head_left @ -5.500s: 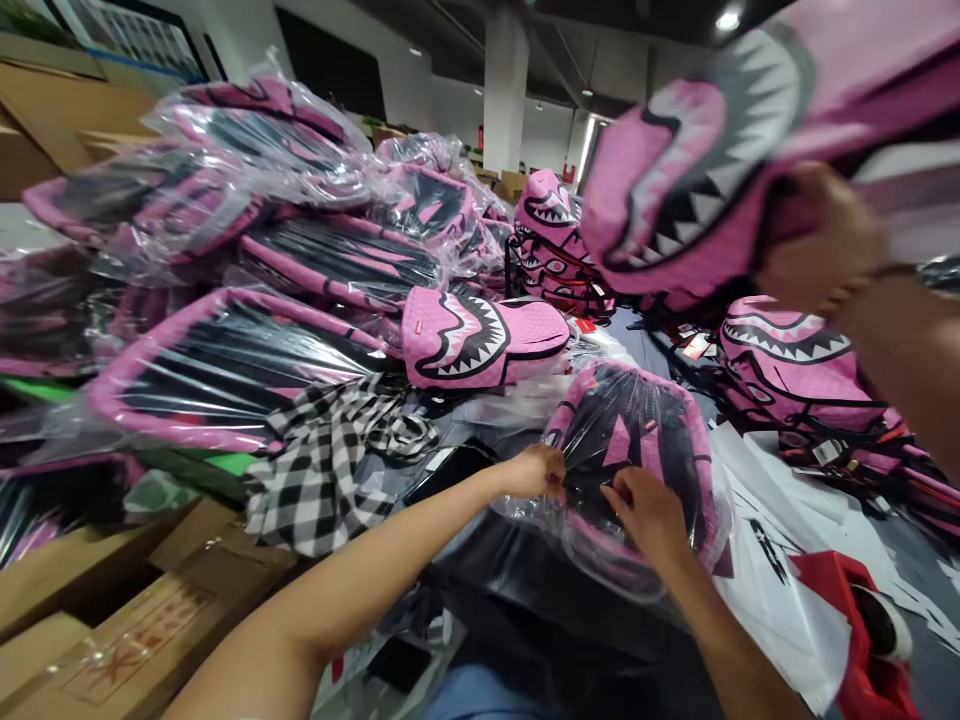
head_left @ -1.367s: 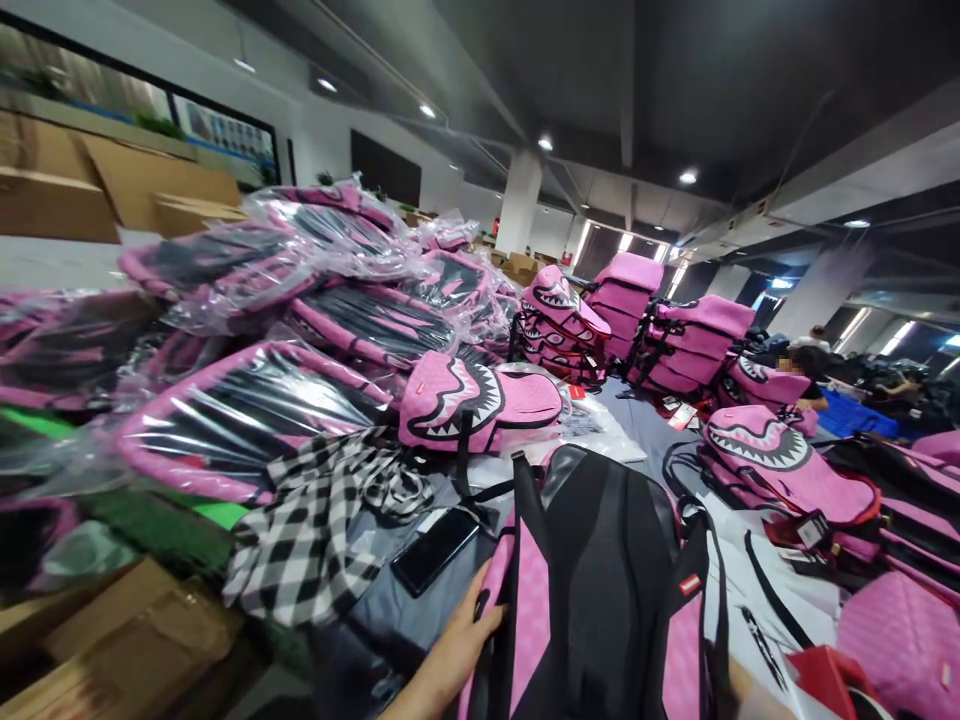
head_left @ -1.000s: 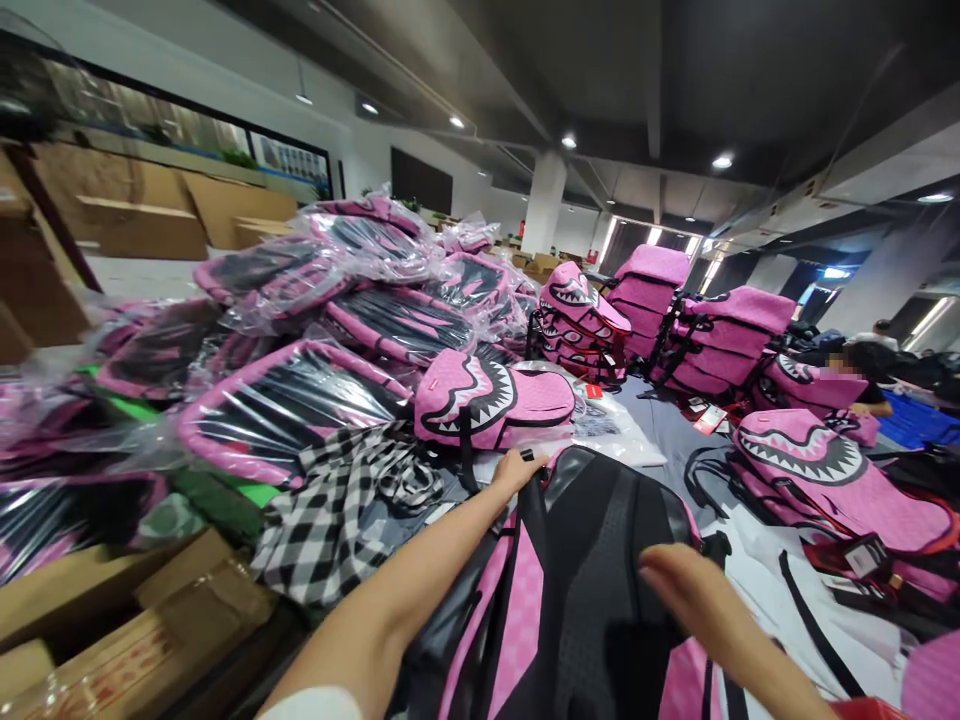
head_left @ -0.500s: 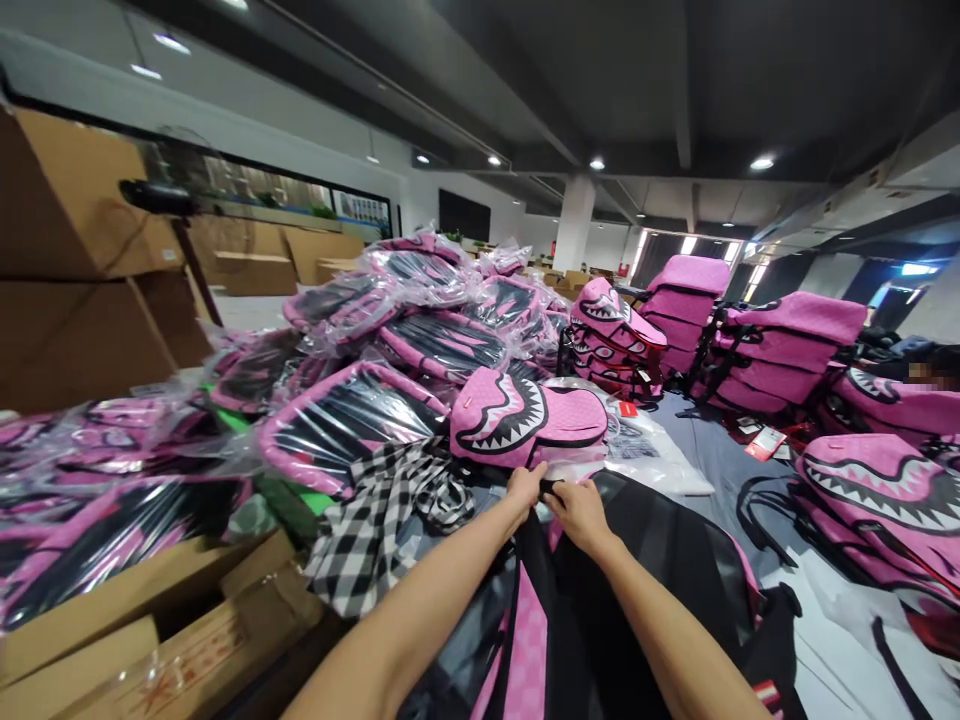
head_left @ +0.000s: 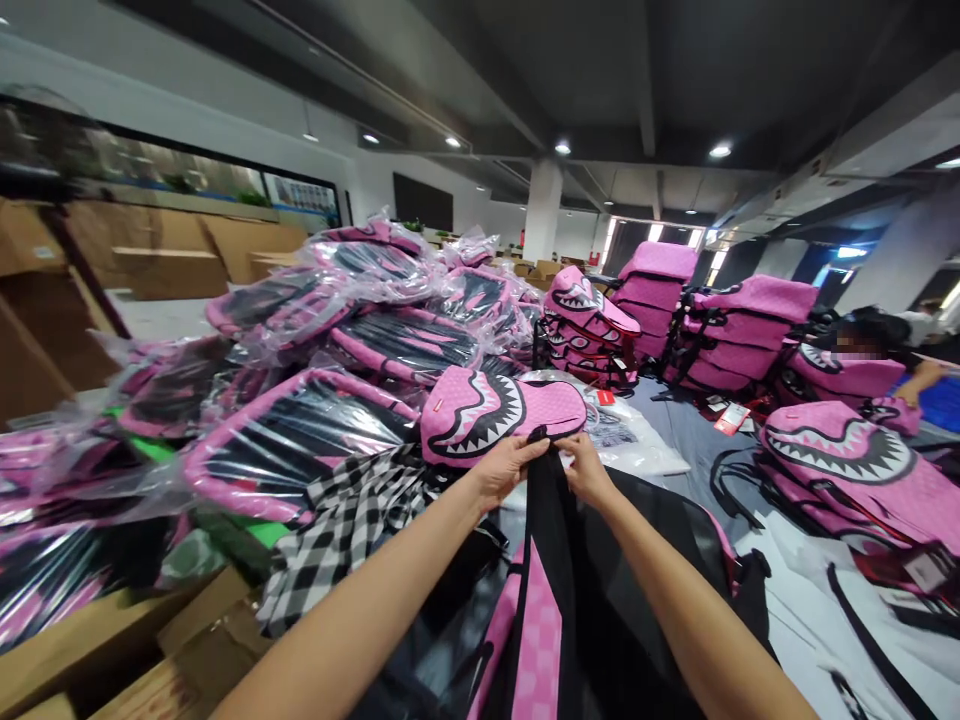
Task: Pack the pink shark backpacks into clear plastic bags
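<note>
One heap of plastic-bagged backpacks [head_left: 315, 440] hems the left side. One pink and black backpack [head_left: 592, 610] is lain directly below the arms, its top black strap [head_left: 546, 460] pinched by the closed left hand [head_left: 504, 466] and right hand [head_left: 589, 472].

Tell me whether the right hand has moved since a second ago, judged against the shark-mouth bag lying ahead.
Yes. The right hand has moved forward to the backpack's top, just below the shark-mouth bag, meeting the left hand.
</note>
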A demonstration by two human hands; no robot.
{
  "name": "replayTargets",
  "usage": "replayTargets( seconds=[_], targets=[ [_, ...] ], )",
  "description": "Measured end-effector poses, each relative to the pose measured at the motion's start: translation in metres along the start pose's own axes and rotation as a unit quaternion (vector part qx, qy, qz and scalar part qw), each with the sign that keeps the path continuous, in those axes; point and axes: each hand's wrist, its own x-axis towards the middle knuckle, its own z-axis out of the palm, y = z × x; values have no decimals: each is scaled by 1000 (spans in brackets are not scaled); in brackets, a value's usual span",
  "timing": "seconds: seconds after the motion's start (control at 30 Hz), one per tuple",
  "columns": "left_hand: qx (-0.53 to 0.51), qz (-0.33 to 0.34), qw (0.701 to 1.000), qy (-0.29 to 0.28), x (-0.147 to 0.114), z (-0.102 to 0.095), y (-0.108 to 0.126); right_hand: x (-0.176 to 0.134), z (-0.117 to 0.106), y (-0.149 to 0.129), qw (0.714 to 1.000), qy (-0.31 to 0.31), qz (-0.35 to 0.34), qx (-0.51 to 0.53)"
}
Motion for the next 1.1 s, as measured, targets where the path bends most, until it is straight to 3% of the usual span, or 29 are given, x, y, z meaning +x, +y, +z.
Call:
replayTargets(
  seconds=[0.13,0.2,0.27,0.4,0.57,0.63,0.7,0.77,0.83,0.9,1.0,1.1],
  targets=[
    [53,92,994,-19,-12,26,21,-14,-27,-14,999,29,-7,-31],
    [81,131,988,-25,-8,40,19,-39,-36,-19,999,21,10,-46],
    [91,129,987,-40,1,52,11,-73,-39,-25,997,17,42,-57],
    [129,112,983,-68,27,67,-13,-157,-23,-43,992,-12,79,-96],
    [271,100,954,-84,48,84,-61,-237,0,-72,943,-171,184,-219],
    [342,112,930,-71,49,91,-84,-251,-14,-81,938,-215,223,-155],
    [406,139,902,-45,47,95,-100,-256,-45,-83,944,-231,233,-34],
    [455,172,874,-21,45,95,-106,-252,-88,-69,958,-164,235,30],
    [489,205,847,-18,43,96,-104,-244,-129,-40,960,-17,279,-37],
    [514,239,823,-42,40,101,-99,-231,-158,-1,914,90,372,-136],
    [536,286,781,-147,34,121,-100,-208,-170,50,860,107,467,-177],
    [531,312,736,-281,31,152,-114,-188,-159,68,866,126,438,-208]
  ],
)
